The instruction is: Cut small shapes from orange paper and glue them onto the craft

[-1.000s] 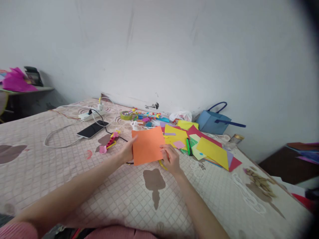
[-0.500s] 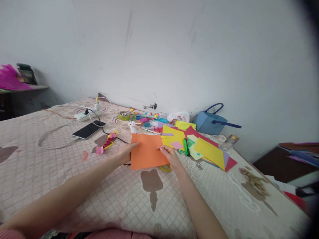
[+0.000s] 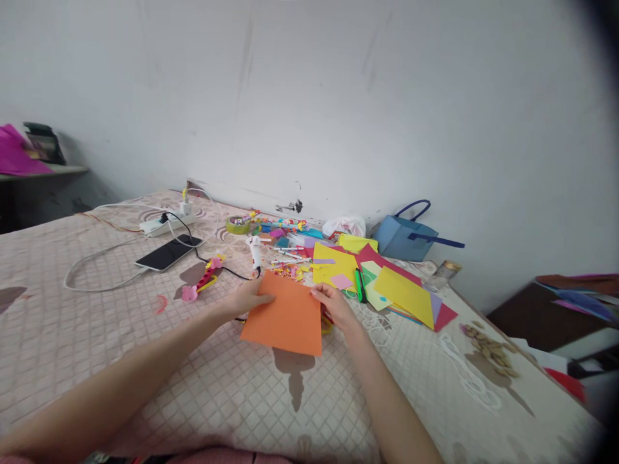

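An orange sheet of paper is held up over the quilted cover, tilted toward me. My left hand grips its left edge, thumb lying on the front face. At the upper right corner, my right hand pinches the paper between thumb and fingers. Behind the sheet lie a white glue gun and scattered small paper bits. Part of a yellow looped thing shows beside the sheet's right edge; the rest is hidden.
Right of my hands are a green cutter, yellow paper sheets and white string. A blue bag stands by the wall. On the left lie a phone, a power strip with cables, and a pink-and-red craft piece.
The orange sheet has come lower and nearer to me and turned slightly. My right hand has shifted to its upper right corner. The glue gun and paper bits behind it show more.
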`<state>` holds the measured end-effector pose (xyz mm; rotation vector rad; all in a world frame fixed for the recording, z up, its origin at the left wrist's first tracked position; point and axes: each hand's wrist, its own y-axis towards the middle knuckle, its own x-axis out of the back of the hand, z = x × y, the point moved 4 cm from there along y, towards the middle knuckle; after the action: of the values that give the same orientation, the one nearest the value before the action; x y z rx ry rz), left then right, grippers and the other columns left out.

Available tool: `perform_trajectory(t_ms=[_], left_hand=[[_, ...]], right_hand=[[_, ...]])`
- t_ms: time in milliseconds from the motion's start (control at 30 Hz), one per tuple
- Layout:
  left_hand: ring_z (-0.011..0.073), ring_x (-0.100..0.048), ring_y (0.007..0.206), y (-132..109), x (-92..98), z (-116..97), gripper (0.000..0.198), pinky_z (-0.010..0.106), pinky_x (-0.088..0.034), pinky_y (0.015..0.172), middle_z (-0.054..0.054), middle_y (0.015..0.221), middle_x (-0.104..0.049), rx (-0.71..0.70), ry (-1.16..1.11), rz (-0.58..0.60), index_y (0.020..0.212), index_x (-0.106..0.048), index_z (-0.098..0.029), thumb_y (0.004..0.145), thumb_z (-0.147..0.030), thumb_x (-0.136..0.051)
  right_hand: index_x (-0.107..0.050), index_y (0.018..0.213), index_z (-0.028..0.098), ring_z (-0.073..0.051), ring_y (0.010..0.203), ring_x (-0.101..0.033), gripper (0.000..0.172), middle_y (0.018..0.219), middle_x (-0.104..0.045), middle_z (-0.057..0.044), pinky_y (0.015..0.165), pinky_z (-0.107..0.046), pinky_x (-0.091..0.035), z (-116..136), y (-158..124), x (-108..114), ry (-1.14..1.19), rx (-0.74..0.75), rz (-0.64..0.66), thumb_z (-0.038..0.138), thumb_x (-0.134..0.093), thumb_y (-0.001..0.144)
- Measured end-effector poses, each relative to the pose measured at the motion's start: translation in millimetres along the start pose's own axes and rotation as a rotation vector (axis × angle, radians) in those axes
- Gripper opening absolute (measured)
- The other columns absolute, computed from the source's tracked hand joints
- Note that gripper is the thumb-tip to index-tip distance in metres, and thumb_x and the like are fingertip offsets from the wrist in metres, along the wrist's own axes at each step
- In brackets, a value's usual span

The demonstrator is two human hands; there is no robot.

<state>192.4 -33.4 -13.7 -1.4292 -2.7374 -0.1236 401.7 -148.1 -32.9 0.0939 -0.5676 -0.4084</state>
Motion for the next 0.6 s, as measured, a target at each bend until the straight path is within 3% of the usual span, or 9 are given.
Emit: perform_trajectory(t_ms=[100, 200, 367, 600], left_hand=[[0.0294, -0.066, 0.087, -5, -7.5, -1, 0.043, 0.032, -0.054, 0.067, 0.012, 0.097, -0.070, 0.085, -0.105, 0.101, 0.101, -0.063, -0.013, 0.063, -0.031, -0.073], [0.0287, -0.067, 0.083, -8, -12.9, 2, 0.037, 0.031, -0.054, 0.063, 0.013, 0.096, -0.070, 0.126, -0.183, 0.160, 0.098, -0.064, -0.013, 0.065, -0.027, -0.073], [0.0275, -0.068, 0.077, -8, -15.3, 11, 0.029, 0.029, -0.054, 0.058, 0.012, 0.090, -0.071, 0.147, -0.207, 0.187, 0.091, -0.066, -0.013, 0.066, -0.026, -0.072], [0.0267, -0.067, 0.082, -13, -19.9, 3, 0.029, 0.031, -0.054, 0.066, 0.011, 0.093, -0.070, 0.127, -0.096, 0.238, 0.091, -0.066, -0.014, 0.068, -0.031, -0.069]], right_hand=[[-0.057, 0.101, 0.016, -0.022, 0.090, -0.057, 0.026, 0.097, -0.062, -0.009, 0.079, -0.040, -0.046, -10, 11, 17, -0.181, 0.016, -0.148, 0.034, -0.043, 0.087], [-0.058, 0.105, 0.016, -0.025, 0.110, -0.049, 0.023, 0.114, -0.056, -0.012, 0.093, -0.044, -0.040, -18, 26, 29, -0.365, 0.037, -0.178, 0.026, -0.053, 0.085], [-0.054, 0.115, 0.018, -0.020, 0.097, -0.058, 0.028, 0.117, -0.056, -0.008, 0.081, -0.040, -0.050, -33, 52, 35, -0.586, -0.044, -0.133, 0.030, -0.053, 0.089], [-0.054, 0.116, 0.017, -0.020, 0.097, -0.058, 0.030, 0.117, -0.056, -0.008, 0.080, -0.040, -0.050, -42, 72, 63, -0.683, -0.206, -0.312, 0.030, -0.053, 0.089]])
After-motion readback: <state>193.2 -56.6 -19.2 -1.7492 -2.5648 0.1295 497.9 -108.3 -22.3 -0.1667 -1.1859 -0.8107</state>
